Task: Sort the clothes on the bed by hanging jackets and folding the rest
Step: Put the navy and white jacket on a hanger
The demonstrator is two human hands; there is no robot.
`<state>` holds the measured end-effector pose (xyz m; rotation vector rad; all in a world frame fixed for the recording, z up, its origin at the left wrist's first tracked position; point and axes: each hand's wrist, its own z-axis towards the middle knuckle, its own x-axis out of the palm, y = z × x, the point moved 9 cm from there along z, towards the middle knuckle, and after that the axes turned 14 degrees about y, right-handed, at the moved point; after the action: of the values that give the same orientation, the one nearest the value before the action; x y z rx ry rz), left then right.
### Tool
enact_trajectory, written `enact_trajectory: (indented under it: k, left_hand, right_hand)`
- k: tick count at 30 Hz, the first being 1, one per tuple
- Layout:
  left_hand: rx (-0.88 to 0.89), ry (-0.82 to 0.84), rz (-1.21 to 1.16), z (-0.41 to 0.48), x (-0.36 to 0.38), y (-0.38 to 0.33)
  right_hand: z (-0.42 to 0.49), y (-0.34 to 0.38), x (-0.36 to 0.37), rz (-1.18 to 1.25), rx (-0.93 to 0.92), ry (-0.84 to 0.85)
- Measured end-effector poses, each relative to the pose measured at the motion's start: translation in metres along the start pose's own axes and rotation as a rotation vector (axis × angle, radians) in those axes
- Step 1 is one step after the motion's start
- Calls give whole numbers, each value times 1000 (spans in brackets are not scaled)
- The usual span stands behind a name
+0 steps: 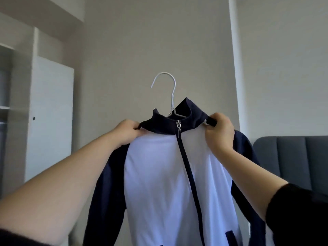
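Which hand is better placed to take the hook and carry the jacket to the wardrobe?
Probably the left. Left hand and right hand both grip the jacket at its shoulders, but the left is nearer the wardrobe, and the hanger hook opens that way.

I'm standing in a home bedroom: a grey padded upholstered headboard [291, 157] sits at my right, a tall white wardrobe door [51, 118] with open shelves [5, 107] at my left, plain beige walls [134, 41].

Black sleeves [300, 213] — bare forearms [71, 174]
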<state>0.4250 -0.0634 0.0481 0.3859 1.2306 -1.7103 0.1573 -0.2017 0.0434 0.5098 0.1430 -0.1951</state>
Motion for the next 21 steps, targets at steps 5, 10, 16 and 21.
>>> enact_trajectory:
  k: [5, 10, 16, 21]
  left_hand:
    - [-17, -354, 43, -33, -3, 65]
    - [16, -375, 51, -56, 34, 104]
    - [120, -408, 367, -76, 42, 97]
    - [644, -324, 1081, -124, 78, 80]
  right_hand:
    - [-28, -20, 98, -161, 66, 787]
    - [-73, -17, 140, 0, 145, 994]
    - [-97, -23, 160, -131, 202, 810]
    - [-100, -32, 145, -129, 260, 557]
